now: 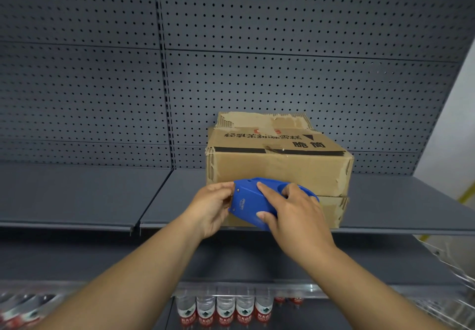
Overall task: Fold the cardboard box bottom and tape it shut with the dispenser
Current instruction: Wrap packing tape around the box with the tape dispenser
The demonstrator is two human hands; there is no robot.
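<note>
A worn brown cardboard box (277,167) stands on a grey metal shelf (102,201), with printed flaps folded over its top and one torn flap sticking up at the back. In front of the box's near face I hold a blue tape dispenser (250,202). My right hand (293,211) grips its body from the right, fingers through the handle opening. My left hand (213,206) pinches the dispenser's left end with fingertips. The roll of tape itself is hidden inside the blue shell.
A grey pegboard wall (231,59) rises behind the shelf. On a lower shelf stand several water bottles (223,309) with red labels. A wire basket (457,273) juts in at the lower right.
</note>
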